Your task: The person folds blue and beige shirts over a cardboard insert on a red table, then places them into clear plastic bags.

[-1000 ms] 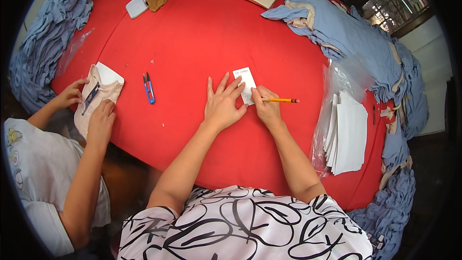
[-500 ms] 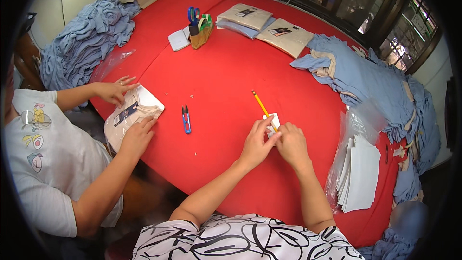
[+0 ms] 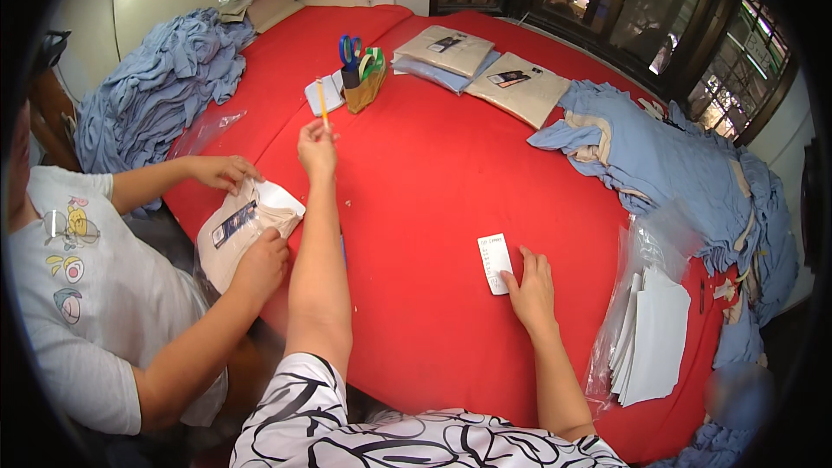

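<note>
Left hand out at long reach, pinching the pencil by its lower end: keep that pinch firm, clear of the holder. Right hand, fingers loose, thumbs the white card on the red table; light pressure steadies it.

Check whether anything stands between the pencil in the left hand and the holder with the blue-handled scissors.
Only a low white item lies between the pencil in the left hand and the holder, just left of the holder. The pencil overlaps it in this view; nothing taller visibly stands in the way.
</note>
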Tool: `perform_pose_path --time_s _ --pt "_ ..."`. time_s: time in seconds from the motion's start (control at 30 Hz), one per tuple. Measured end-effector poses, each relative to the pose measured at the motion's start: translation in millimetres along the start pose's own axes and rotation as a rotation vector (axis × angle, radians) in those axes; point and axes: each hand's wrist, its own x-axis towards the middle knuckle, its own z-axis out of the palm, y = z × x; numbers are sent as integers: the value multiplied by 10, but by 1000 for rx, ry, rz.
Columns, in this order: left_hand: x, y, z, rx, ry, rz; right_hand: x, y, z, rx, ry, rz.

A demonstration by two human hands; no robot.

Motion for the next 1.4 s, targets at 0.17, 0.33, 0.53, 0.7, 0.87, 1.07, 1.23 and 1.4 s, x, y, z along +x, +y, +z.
perform_pose_path --time_s 0.17,0.33,0.53,0.7,0.87,1.07,1.23,1.4 --pt "681 140 436 159 186 365 -13 177 14 -11 15 -17" --pt "1547 162 757 -196 132 468 -9 126 72 -69 51 -66" --pt "1843 -120 939 275 34 340 104 -108 -5 -122 -17 86" --pt "1974 -426 745 739 -63 381 206 -128 -10 -83 -120 127" --pt "2162 -562 932 1179 -54 808 196 -101 5 -105 -84 176" --pt "2275 -688 822 624 -404 578 -38 30 -366 491 -88 343" --pt "2300 -285 473 979 -149 600 -674 1025 -1106 550 513 288" --pt "841 78 1132 694 -107 918 -1555 2797 -2097 210 938 547"
